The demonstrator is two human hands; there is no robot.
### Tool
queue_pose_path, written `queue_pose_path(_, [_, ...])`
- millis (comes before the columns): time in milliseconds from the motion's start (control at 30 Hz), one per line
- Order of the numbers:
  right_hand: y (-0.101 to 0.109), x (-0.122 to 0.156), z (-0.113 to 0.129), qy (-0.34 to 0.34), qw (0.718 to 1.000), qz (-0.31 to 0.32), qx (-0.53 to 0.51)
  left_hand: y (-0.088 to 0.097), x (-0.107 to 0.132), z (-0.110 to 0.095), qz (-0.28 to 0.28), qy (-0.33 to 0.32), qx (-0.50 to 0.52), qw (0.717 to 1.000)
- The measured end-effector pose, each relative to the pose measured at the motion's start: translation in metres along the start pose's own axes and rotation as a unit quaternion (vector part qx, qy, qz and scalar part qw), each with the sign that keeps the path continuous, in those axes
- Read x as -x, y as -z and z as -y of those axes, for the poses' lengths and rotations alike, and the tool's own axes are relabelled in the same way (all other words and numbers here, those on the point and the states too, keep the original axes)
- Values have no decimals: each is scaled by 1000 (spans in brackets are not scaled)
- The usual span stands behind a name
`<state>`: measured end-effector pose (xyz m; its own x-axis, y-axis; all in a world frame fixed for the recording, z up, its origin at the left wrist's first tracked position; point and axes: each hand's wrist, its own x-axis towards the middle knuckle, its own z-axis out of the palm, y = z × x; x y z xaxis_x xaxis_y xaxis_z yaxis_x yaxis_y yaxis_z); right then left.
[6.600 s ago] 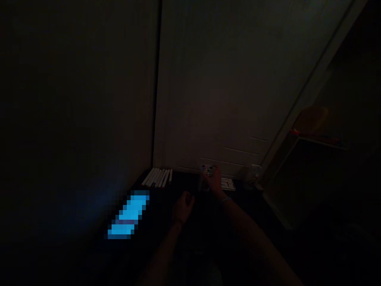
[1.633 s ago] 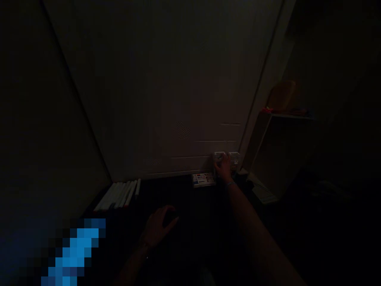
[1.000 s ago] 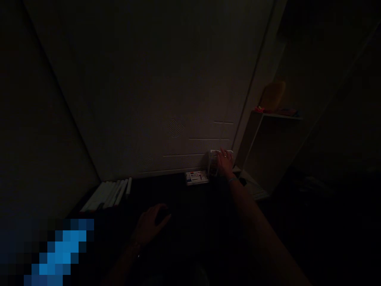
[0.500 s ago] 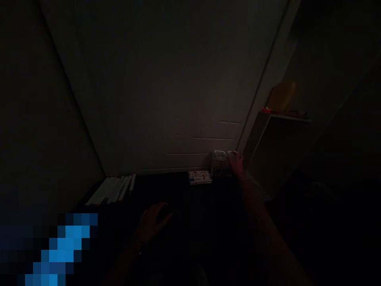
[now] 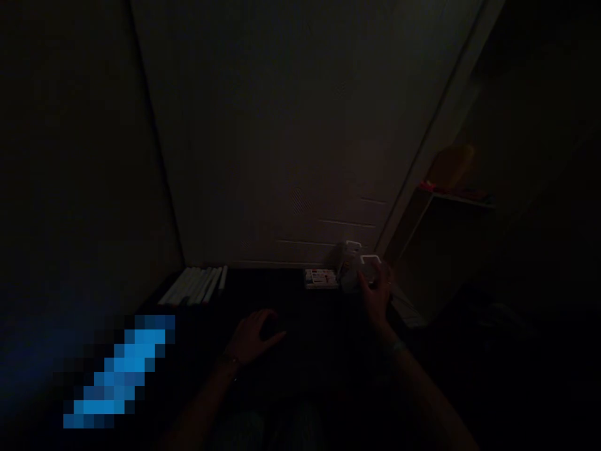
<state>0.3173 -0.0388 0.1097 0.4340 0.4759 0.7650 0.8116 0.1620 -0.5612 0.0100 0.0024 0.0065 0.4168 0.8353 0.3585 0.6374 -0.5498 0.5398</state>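
The scene is very dark. My right hand [image 5: 377, 299] grips a clear plastic container with a white rim [image 5: 370, 260], at the right end of the dark tabletop [image 5: 300, 351]. Just behind it, close to the wall, stands another pale container [image 5: 350, 255]. Left of these lies a flat white box with small coloured marks [image 5: 322, 279]; its contents are too dim to name. My left hand [image 5: 253, 335] hovers over or rests on the tabletop, thumb and fingers apart, holding nothing.
At the back left, a row of white marker-like sticks [image 5: 193, 285] lies side by side. A glowing, pixelated blue patch [image 5: 124, 373] is at the lower left. The panelled wall [image 5: 263, 156] rises behind. To the right stands a cabinet [image 5: 422, 250] with a yellow object [image 5: 453, 164] on top.
My right hand has drawn back from the wall toward me with the white-rimmed container, away from the one behind it. My left hand keeps its pose. The view has shifted slightly.
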Motion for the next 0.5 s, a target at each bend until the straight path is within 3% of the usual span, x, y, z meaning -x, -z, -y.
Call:
queue_pose_path(133, [-18, 48, 67, 21, 990, 111, -83, 4, 4, -6, -11, -5, 41, 999])
queue_pose_path(267, [-48, 91, 122, 13, 970, 200, -135, 7, 6, -8, -61, 3, 85, 995])
queue_pose_path(367, [-60, 108, 146, -7, 963, 229, -139, 5, 8, -4, -47, 11, 116, 992])
queue_pose_path(500, [-57, 104, 153, 18, 958, 267, -99, 0, 9, -1, -22, 46, 179, 982])
